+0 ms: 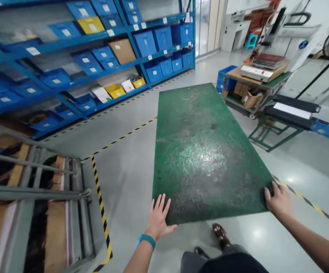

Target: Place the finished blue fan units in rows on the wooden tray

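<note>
A large green mat [201,151], worn and scuffed, lies flat on the grey floor in front of me. My left hand [159,218] rests at its near left corner with fingers spread flat; a teal band sits on that wrist. At the near right corner my right hand [277,201] curls its fingers over the mat's edge. My sandalled foot [220,235] stands just behind the mat's near edge.
Blue shelving [96,60] with blue and yellow bins runs along the left. A grey metal rack [33,197] stands at near left behind yellow-black floor tape [100,204]. A cart with a machine [257,76] and a low green-framed table [284,117] stand at right.
</note>
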Demonstrator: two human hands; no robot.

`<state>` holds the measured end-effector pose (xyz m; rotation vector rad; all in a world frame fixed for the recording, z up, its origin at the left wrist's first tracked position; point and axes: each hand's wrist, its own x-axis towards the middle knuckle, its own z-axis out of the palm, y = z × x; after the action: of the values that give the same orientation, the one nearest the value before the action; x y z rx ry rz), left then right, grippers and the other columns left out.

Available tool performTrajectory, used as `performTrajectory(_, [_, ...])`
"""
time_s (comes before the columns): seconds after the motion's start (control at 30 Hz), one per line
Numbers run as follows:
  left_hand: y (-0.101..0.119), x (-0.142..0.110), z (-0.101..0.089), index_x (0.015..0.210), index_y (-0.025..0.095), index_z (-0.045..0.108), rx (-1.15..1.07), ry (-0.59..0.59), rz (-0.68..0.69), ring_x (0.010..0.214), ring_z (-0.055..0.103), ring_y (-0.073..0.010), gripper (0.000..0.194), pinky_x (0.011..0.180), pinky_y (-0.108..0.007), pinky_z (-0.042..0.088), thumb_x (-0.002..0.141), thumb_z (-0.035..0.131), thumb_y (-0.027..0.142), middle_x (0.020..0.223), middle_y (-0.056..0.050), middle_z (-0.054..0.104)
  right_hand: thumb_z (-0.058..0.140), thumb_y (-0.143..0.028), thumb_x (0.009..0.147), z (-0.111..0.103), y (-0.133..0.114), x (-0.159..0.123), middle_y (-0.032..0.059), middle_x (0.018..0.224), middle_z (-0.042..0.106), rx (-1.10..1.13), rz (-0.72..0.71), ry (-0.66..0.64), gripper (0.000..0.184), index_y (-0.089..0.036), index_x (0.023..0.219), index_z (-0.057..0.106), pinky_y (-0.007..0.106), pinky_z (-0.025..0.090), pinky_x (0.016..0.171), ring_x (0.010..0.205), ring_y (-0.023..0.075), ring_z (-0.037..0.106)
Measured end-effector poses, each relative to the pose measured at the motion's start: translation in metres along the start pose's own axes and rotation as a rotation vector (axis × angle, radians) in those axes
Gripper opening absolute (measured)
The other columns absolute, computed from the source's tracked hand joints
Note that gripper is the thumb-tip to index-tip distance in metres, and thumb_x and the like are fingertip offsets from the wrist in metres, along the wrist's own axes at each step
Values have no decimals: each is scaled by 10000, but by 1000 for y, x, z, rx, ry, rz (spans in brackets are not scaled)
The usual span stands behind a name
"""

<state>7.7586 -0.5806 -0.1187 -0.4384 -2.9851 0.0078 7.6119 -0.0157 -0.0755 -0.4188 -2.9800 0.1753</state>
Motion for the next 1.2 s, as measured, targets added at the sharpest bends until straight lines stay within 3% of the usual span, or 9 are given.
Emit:
performTrajectory(0.17, [-29, 58, -43, 1587, 160, 366, 20, -27, 54, 1527, 261, -470, 1151, 1218, -649, 172, 670, 671, 784, 1651, -246, 302, 207, -563, 987, 6, -4, 25, 292, 1313, 564, 72, 2, 16, 813, 52, 1405, 534, 511, 442, 1041, 1157, 406, 571])
performTrajectory(0.27, [10, 45, -66, 1584, 170, 374, 56, -72, 85, 1537, 236, -468, 1132, 1226, -656, 147, 673, 675, 772, 1665, -234, 278, 235, -534, 980, 8, 45, -10, 302, 1276, 575, 119, 24, 0, 789, 66, 1406, 522, 523, 446, 1036, 1162, 404, 569])
performTrajectory(0.4, [90, 28, -58, 1579, 179, 385, 80, -143, 30, 1533, 252, -465, 1135, 1223, -649, 174, 652, 717, 745, 1668, -235, 268, 268, -530, 968, 5, 113, -21, 291, 1348, 531, 138, 62, -28, 770, 41, 1426, 507, 518, 410, 1093, 1258, 403, 520])
performTrajectory(0.5, [137, 82, -53, 1605, 233, 327, 82, -215, -50, 1527, 258, -479, 1159, 1206, -697, 168, 653, 715, 769, 1673, -223, 258, 269, -565, 962, -13, 143, 53, 287, 1402, 489, 125, 47, -66, 781, 3, 1447, 497, 544, 402, 1100, 1295, 423, 493])
performTrajectory(0.67, [185, 279, -66, 1612, 364, 197, 72, -473, -169, 1527, 191, -539, 1174, 1129, -841, 124, 654, 685, 834, 1702, -166, 173, 221, -721, 908, -30, 182, 260, 308, 1419, 467, 139, 44, -113, 919, -46, 1474, 482, 636, 428, 1050, 1286, 503, 492])
performTrajectory(0.8, [236, 381, 9, 1601, 376, 174, 82, -631, -285, 1538, 122, -537, 1204, 1128, -837, 175, 630, 733, 817, 1702, -155, 142, 221, -778, 852, 72, 242, 356, 266, 1457, 448, 249, 44, -132, 951, -132, 1517, 434, 655, 414, 1080, 1346, 500, 463])
performTrajectory(0.93, [284, 313, 105, 1600, 393, 144, 37, -658, -263, 1533, 138, -535, 1214, 1118, -844, 207, 629, 741, 813, 1699, -157, 115, 230, -796, 833, 181, 309, 276, 237, 1476, 445, 278, 65, -151, 945, -197, 1543, 402, 677, 429, 1055, 1326, 503, 483])
performTrajectory(1.0, [270, 278, 81, 1605, 386, 146, 18, -638, -212, 1533, 139, -537, 1234, 1110, -848, 218, 617, 745, 821, 1697, -174, 103, 212, -799, 837, 157, 300, 231, 256, 1489, 422, 239, 92, -154, 973, -150, 1527, 432, 665, 416, 1076, 1328, 506, 481])
performTrajectory(1.2, [192, 284, -135, 1612, 360, 192, 75, -508, -60, 1544, 131, -524, 1227, 1135, -840, 145, 621, 769, 795, 1705, -190, 96, 193, -800, 857, -42, 217, 194, 276, 1446, 464, 210, 148, -172, 998, -79, 1466, 517, 581, 424, 1100, 1312, 473, 502])
